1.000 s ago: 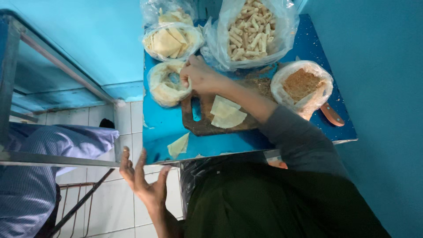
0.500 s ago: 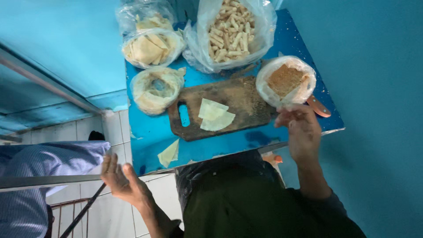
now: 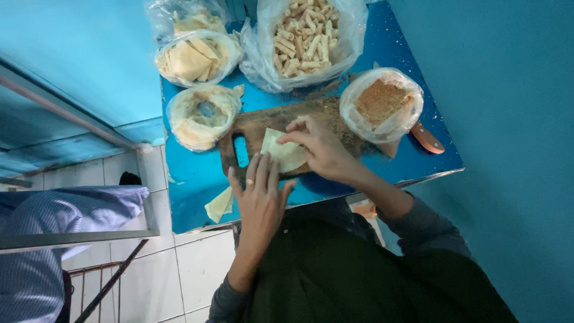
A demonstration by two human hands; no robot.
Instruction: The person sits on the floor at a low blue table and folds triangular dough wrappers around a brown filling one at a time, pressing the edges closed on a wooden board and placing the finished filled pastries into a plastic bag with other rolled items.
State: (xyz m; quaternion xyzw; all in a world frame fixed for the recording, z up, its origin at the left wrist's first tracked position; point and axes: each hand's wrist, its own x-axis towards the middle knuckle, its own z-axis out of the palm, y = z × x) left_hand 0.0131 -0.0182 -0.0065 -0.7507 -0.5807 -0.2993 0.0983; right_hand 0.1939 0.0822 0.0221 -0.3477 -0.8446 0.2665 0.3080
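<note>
Both hands are now brought together over a wooden cutting board (image 3: pixel 311 128) on a small blue desk (image 3: pixel 394 161). The right hand (image 3: pixel 320 146), which half a second ago hung off the near right edge of the desk, is now curled over a pale, thin pastry sheet (image 3: pixel 284 152) lying on the board, its fingertips pinching the sheet's far edge. The left hand (image 3: pixel 260 197), which was down beside the desk over the tiled floor, is now raised and laid open and flat, its fingers touching the near edge of the same sheet. A ring is seen on one finger.

From this change it is judged that work on the sheet is just being started, with folding or filling not yet done.

Just right of the board, a bag of brown crumbs (image 3: pixel 382 101) is set. Farther off, a bag of small rolled sticks (image 3: pixel 305 36) and a bag of stacked sheets (image 3: pixel 191 60) are seen. A loose sheet scrap (image 3: pixel 219 203) lies at the near left edge.
</note>
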